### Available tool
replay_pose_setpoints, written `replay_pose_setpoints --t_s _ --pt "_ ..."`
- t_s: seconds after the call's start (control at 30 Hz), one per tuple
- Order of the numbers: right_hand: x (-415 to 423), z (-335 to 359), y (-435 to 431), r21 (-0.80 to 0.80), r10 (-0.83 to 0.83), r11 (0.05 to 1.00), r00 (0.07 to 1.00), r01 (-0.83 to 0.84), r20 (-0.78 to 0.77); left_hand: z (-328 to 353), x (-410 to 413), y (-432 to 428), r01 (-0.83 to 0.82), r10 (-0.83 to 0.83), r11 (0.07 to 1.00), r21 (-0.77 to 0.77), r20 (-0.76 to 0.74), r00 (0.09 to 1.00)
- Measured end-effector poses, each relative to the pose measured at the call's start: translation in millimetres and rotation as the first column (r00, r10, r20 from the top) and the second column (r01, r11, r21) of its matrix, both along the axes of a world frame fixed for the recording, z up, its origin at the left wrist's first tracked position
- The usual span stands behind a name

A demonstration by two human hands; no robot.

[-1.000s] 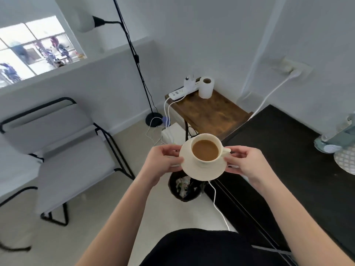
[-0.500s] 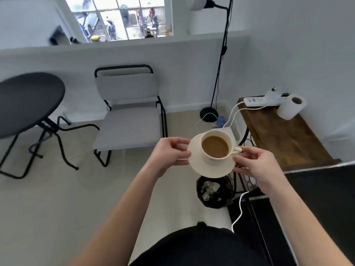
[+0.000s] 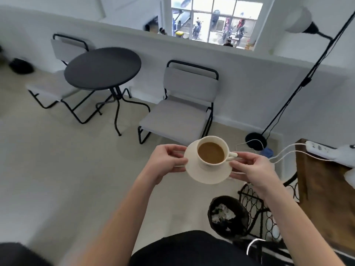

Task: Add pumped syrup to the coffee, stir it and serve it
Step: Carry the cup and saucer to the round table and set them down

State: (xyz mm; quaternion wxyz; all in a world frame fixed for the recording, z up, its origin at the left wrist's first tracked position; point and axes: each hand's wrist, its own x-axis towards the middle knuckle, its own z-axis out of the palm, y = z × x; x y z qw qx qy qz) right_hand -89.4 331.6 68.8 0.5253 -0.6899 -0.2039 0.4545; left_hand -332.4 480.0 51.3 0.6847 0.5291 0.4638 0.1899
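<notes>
A cream cup [image 3: 206, 166] of light-brown coffee [image 3: 211, 155] stands on a cream saucer [image 3: 209, 174], carried in the air in front of me. My left hand [image 3: 166, 163] pinches the saucer's left rim. My right hand [image 3: 252, 168] pinches its right rim, just below the cup's handle [image 3: 231, 156]. The cup stays upright and the coffee sits level. No syrup pump or spoon is in view.
A round black table [image 3: 102, 68] stands ahead on the left with a grey chair [image 3: 57, 81] behind it and another grey chair [image 3: 182, 106] to its right. A black bin [image 3: 227, 215], a wire rack and a wooden side table [image 3: 324, 189] with a power strip are at the right. A floor lamp [image 3: 299, 87] leans by the wall.
The view has swung left, away from the black counter, bringing the round table and both chairs into sight. Both hands keep their hold on the saucer with the cup.
</notes>
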Motion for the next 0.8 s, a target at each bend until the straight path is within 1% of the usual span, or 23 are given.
replay_pose_setpoints --t_s 0.17,0.3,0.57,0.8 --pt "-16.1 -7.3 33.9 -0.008 0.151 0.988 0.989 -0.151 -0.003 -3.7 -36.8 -6.3 -0.152 0.152 0.988 -0.002 -0.008 0.988" --pt "-38.9 -13.3 57.7 -0.012 0.272 0.962 0.962 -0.272 0.028 -4.9 -70.2 -10.4 -0.239 0.239 0.971 0.002 -0.017 0.971" --pt "-104.8 -13.9 104.6 -0.012 0.385 0.923 0.923 -0.385 0.024 -1.3 -145.1 5.5 -0.357 0.356 0.934 -0.018 -0.005 0.934" --pt "-158.6 -11.9 147.5 0.017 0.417 0.909 0.909 -0.417 0.03 2.8 -201.6 38.3 -0.402 0.402 0.915 -0.013 0.012 0.915"
